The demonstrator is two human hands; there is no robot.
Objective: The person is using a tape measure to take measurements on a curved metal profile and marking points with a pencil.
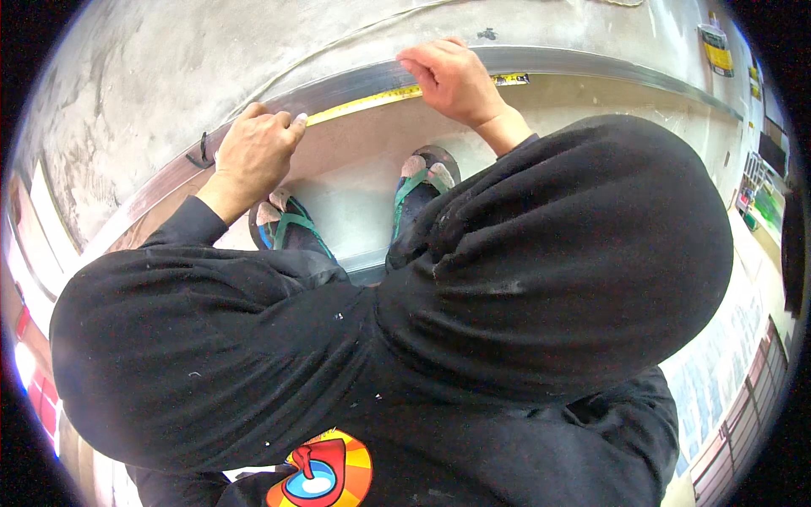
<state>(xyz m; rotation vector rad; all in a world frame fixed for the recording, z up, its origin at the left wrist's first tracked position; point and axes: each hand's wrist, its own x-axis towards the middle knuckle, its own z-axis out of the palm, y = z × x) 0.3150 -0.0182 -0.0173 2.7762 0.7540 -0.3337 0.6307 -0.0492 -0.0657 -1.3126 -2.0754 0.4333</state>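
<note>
A yellow tape measure (363, 105) stretches along a long grey metal bar (583, 63) on the floor. At the tape's left part, my left hand (258, 152) is closed on it, with thumb and bent fingers pressed together. Whatever else lies under that palm is hidden. Farther right, my right hand (456, 83) rests over the tape and bar with curled fingers. Its thumb is close to the fingertips, and anything between them cannot be made out. The tape's dark end (525, 79) shows to the right of this hand.
My sandalled feet (427, 173) stand just nearer than the bar, between my black-clad knees (557, 253). A dark tie (198, 152) loops around the bar's left part. Beyond it runs a thin pale cable (338, 40). A yellow-labelled container (716, 51) stands at the far right.
</note>
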